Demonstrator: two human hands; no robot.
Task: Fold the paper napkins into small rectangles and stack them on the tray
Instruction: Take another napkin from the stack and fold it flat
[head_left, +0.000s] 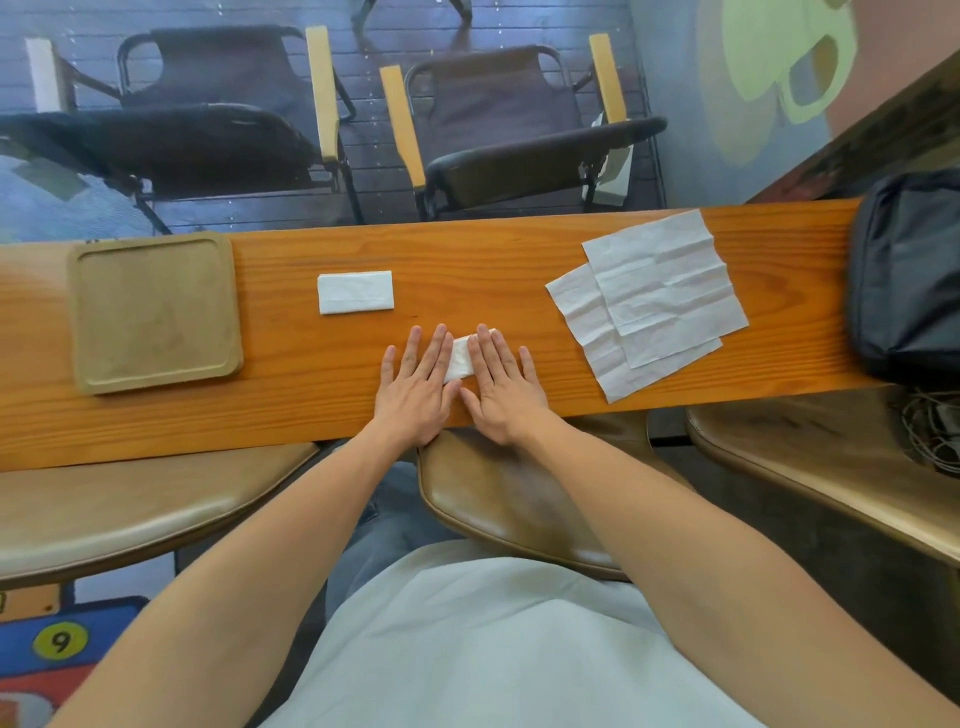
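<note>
A small folded white napkin (460, 357) lies on the wooden counter (291, 374), mostly covered by my hands. My left hand (415, 384) lies flat with straight fingers on its left part. My right hand (501, 384) presses flat on its right part. Another folded napkin rectangle (355, 292) rests on the counter further back and to the left. Unfolded creased napkins (654, 296) lie overlapped at the right. The tan square tray (156, 312) sits at the left with nothing on it.
A black bag (909, 270) stands at the counter's right end. Brown padded stools (519, 499) sit under the near edge. Folding chairs (493, 130) stand beyond the far edge.
</note>
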